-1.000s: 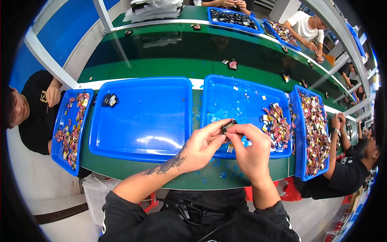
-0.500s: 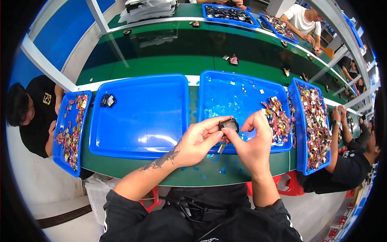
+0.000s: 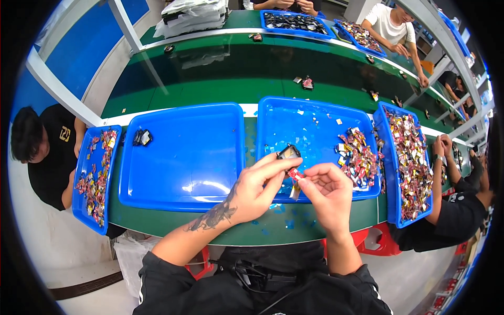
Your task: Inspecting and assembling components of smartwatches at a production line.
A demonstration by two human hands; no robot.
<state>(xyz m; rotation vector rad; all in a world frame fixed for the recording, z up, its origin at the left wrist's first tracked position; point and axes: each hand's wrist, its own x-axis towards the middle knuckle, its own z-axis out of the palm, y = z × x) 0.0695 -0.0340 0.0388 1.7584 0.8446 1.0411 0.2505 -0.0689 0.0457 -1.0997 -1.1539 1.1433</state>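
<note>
My left hand (image 3: 256,190) is closed on a small black plastic case (image 3: 288,152) with a greyish face, held at its upper end. Between the thumb and fingers of my right hand (image 3: 332,193) is a small red circuit board (image 3: 296,175) with a pale strip dangling below it. The board lies against the case's lower side; whether they are joined I cannot tell. Both hands are over the near left part of a blue tray (image 3: 320,104), which holds a heap of red and yellow small parts (image 3: 358,157) on its right and scattered blue film bits.
To the left, another blue tray (image 3: 181,157) has a few black pieces (image 3: 142,137) in its corner. Narrower trays of parts flank them, a left one (image 3: 84,197) and a right one (image 3: 407,218). Beyond runs a green conveyor (image 3: 210,86) with scattered parts. Co-workers sit at both sides and across.
My right fingers have moved from the case's face down to the red board. The case has tilted and risen slightly in my left hand. Across the conveyor, a person's arm has reached outward.
</note>
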